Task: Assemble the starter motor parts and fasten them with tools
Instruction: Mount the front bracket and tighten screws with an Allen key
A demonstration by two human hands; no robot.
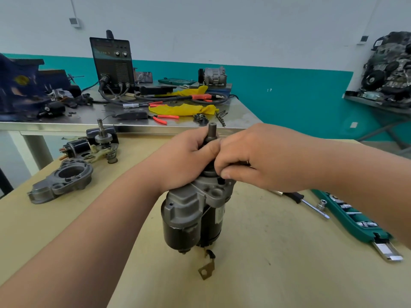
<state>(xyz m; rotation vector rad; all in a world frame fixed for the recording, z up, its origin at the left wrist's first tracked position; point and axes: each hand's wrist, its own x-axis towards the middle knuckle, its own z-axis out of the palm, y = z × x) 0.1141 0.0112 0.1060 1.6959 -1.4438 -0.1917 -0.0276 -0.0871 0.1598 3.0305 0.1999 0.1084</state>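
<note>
Starter motor [192, 214] upright, left hand [189, 158] and right hand [255, 158] curled round its top

Both the left hand [186, 161] and the right hand [262, 158] grip the upper end of the starter motor [191, 214] and cover it. Only the shaft tip [212, 130] shows above them. What the right fingertips pinch cannot be determined.

The label on the motor body is blurred and unreadable.

At the tabletop's right edge, the far end of the socket set case [351, 218] is hidden under the right forearm. The handle end of the screwdriver [311, 206] disappears beneath the same hand.

On the steel table [93, 126] behind, panel markings on the welding unit [113, 63] are too small to read. The blue cloth [20, 90] at its left end and the engine [391, 70] far right are cut off by the picture's edges.
</note>
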